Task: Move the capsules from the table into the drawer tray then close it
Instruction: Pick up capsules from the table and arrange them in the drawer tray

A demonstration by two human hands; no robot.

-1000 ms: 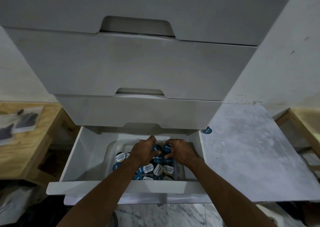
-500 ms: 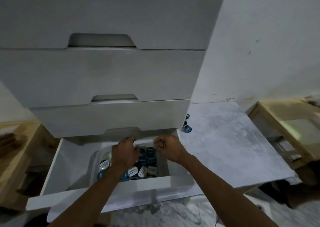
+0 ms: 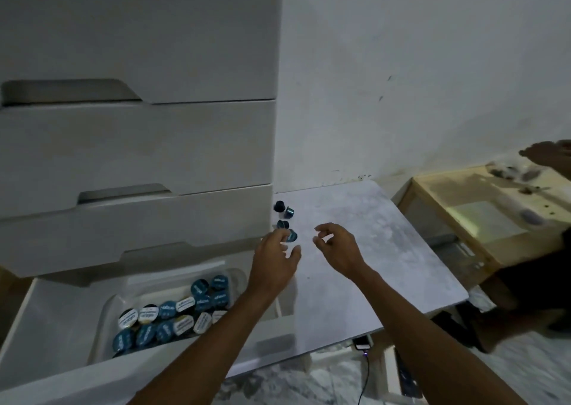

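Both arms reach forward over the grey table (image 3: pixel 386 265). Left hand (image 3: pixel 275 253) open, fingers spread, fingertips (image 3: pixel 282 234) at the nearest of four loose capsules (image 3: pixel 292 235); contact unclear. Right hand (image 3: pixel 336 250) open, fingers loosely curled, empty, just right of that capsule. Loose capsules sit in a line at the table's back left corner, hard against the cabinet (image 3: pixel 139 157) side. Bottom drawer (image 3: pixel 46 321) pulled out, its clear tray (image 3: pixel 102 327) holding many capsules lying lid-up. Table bare to the right and front edges; wooden bench (image 3: pixel 463 219) beyond.
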